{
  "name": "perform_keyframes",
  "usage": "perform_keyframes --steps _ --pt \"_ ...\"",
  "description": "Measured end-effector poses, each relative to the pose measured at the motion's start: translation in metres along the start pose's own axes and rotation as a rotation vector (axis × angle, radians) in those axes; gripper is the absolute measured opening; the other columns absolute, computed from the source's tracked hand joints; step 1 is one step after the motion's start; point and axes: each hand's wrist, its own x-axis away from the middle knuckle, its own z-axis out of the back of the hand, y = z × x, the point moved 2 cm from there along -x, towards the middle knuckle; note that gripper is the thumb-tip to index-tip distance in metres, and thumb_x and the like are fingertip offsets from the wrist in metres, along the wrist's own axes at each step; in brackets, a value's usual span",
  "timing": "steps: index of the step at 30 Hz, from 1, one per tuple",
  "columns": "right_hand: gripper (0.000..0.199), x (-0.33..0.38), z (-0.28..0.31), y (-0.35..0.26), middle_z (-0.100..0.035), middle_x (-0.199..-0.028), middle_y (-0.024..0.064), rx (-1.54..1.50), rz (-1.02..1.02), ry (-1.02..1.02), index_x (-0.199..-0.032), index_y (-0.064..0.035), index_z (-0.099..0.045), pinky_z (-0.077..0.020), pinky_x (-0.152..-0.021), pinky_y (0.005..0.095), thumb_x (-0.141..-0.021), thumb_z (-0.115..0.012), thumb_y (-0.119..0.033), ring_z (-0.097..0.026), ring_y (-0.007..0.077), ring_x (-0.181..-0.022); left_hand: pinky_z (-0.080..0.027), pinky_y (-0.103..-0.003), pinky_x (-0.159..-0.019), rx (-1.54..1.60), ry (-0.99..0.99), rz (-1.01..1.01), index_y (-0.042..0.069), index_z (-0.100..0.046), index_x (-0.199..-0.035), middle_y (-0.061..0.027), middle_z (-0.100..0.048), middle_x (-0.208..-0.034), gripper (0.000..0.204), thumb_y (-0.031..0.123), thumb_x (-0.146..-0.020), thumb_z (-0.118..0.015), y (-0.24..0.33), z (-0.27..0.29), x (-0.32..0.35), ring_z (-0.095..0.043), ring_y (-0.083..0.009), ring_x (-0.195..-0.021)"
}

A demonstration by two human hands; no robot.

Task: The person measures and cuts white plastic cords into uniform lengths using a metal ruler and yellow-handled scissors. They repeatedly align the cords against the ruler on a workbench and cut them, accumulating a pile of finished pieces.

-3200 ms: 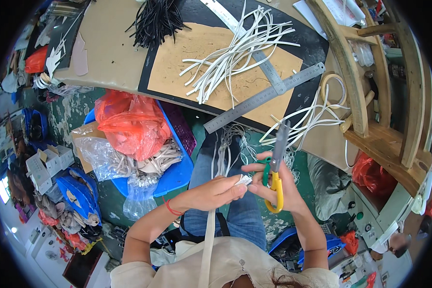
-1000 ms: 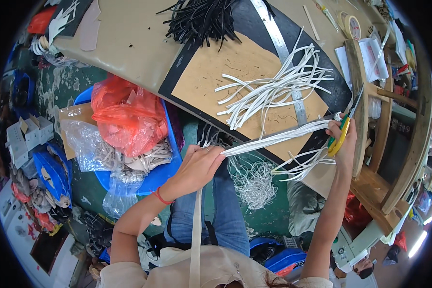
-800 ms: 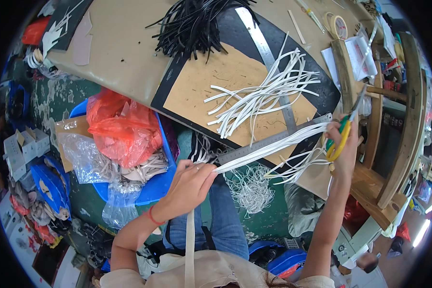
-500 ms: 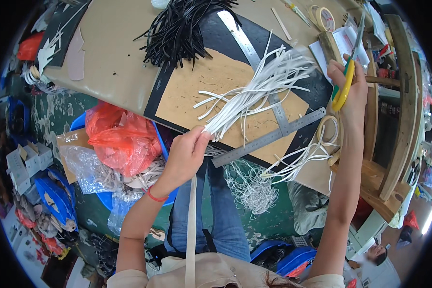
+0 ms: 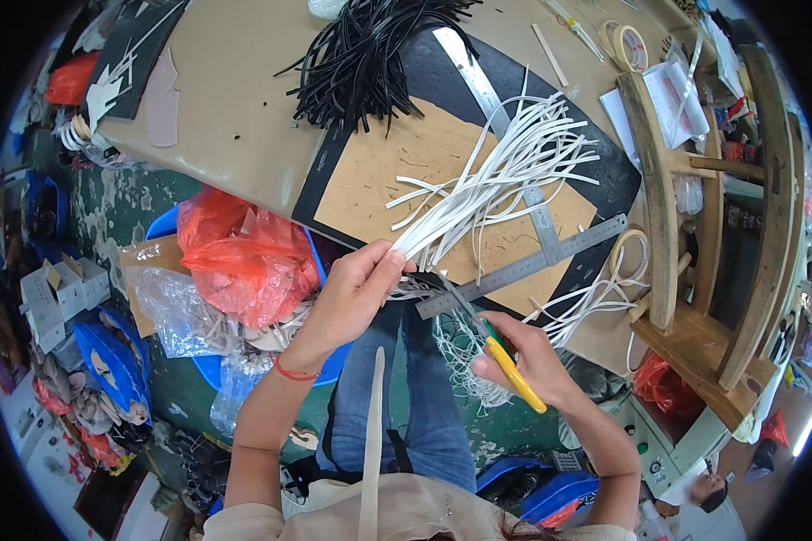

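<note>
My left hand (image 5: 367, 281) pinches one end of a bundle of white cords (image 5: 487, 194). The loose ends fan out over the tan board (image 5: 370, 185) and a steel ruler. In my right hand (image 5: 528, 353) is a pair of scissors (image 5: 507, 363) with one yellow and one green handle. The blades point up and left, their tips close to the bundle just right of my left fingers. I cannot tell whether they touch the cords.
A metal L-square (image 5: 523, 268) crosses the board's near edge. Black cords (image 5: 361, 68) are heaped at the back. A blue tub (image 5: 332, 365) with a red plastic bag (image 5: 244, 261) stands below left. At right are a wooden frame (image 5: 663, 207) and more white cords (image 5: 595, 298).
My right hand has come down and left with the scissors, from beside the wooden frame to the held end of the bundle. The left hand keeps its pinch on the cords.
</note>
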Motion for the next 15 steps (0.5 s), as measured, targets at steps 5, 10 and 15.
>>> perform_keyframes --steps 5,10,15 --pt "0.055 -0.015 0.000 -0.022 -0.059 -0.076 0.0133 0.003 0.004 -0.006 -0.109 -0.0016 -0.056 -0.0469 -0.064 0.0331 -0.074 -0.069 -0.042 -0.059 0.0250 -0.066 -0.029 -0.018 -0.050 -0.019 -0.013 0.005 0.000 -0.056 -0.090 0.0046 -0.038 -0.060 0.027 0.022 -0.095 -0.041 0.003 -0.001 0.003 -0.034 -0.0034 -0.055" --pt "0.054 -0.024 -0.001 -0.029 -0.059 -0.073 0.0147 0.028 0.041 -0.002 -0.107 -0.0017 -0.057 -0.0473 -0.064 0.0339 -0.074 -0.070 -0.042 -0.059 0.0278 -0.065 -0.028 -0.020 -0.047 -0.180 0.035 -0.065 -0.001 -0.057 -0.091 0.0048 -0.040 -0.058 0.027 0.021 -0.094 -0.043 0.005 -0.002 0.006 -0.034 -0.0025 -0.053" --pt "0.053 -0.035 0.001 -0.032 -0.060 -0.071 0.0166 0.053 0.086 0.000 -0.103 -0.0009 -0.059 -0.0477 -0.062 0.0352 -0.075 -0.067 -0.045 -0.061 0.0316 -0.066 -0.034 -0.026 -0.048 -0.288 -0.011 -0.090 -0.002 -0.059 -0.091 -0.0065 -0.050 -0.059 0.026 0.020 -0.091 -0.046 0.015 -0.006 0.009 -0.041 -0.0081 -0.052"
